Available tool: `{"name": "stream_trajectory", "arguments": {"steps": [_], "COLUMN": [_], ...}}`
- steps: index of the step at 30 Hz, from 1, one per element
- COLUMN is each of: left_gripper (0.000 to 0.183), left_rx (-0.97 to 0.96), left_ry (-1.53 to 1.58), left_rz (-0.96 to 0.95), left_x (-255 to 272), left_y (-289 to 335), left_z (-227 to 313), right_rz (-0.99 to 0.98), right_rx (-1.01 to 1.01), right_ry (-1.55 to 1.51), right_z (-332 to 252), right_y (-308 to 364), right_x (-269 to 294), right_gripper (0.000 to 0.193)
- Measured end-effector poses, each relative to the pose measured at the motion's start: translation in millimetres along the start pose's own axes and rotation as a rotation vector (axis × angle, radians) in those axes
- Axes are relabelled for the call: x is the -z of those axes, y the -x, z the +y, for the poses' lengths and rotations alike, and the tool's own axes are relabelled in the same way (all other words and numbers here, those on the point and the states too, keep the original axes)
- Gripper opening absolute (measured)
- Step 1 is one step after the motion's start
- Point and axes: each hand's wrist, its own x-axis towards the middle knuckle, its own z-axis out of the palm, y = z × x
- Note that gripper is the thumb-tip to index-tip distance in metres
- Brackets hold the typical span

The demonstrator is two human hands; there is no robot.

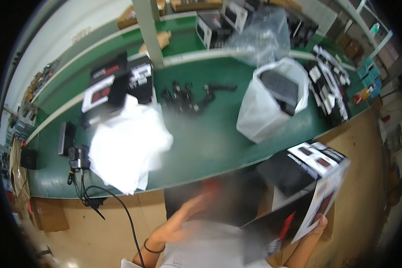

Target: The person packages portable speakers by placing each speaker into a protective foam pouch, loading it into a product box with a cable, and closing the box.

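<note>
My right hand (318,224) grips a black-and-white printed cardboard box (318,190) by its lower right side, with the thumb on the printed face. The box is tilted beyond the table's front edge, and a black panel (286,174) sticks out at its left. My left hand (185,219), with a dark bead bracelet at the wrist, is in front of my body below the table edge. Motion smears its fingers, so their pose is unclear. A blurred red patch (210,186) shows just beyond its fingertips.
The green table (205,152) bears a pile of white sheets or bags (129,143), black boxes (116,87), black cables (183,96) and a white bag (263,107) holding dark items. A black cable (129,214) hangs over the front edge. White-and-black parts (328,87) lie at the right.
</note>
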Motion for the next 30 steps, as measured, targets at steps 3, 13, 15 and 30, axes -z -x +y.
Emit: {"name": "stream_trajectory", "arguments": {"steps": [3, 13, 15, 30], "left_gripper": [0.094, 0.113, 0.112, 0.138], "left_rx": [-0.193, -0.461, -0.409, -0.334], "left_ry": [-0.521, -0.778, -0.676, -0.700], "left_rz": [-0.009, -0.097, -0.038, 0.652], "left_x": [-7.0, -13.8, -3.4, 54.1], "left_y": [-23.3, -52.3, -40.7, 34.8], "left_z": [-2.3, 81.1, 84.1, 33.3], "right_rz": [0.014, -0.407, -0.407, -1.087], "right_rx": [-0.169, -0.846, -0.942, 1.444], "right_ry": [-0.062, 0.360, 0.469, 2.297], "right_z": [47.4, -14.0, -26.1, -135.4], "right_y": [-23.4, -91.2, -101.7, -149.5], "right_x": [37.3, -115.6, -135.2, -340.0], "right_gripper": [0.084, 0.080, 0.077, 0.051]}}
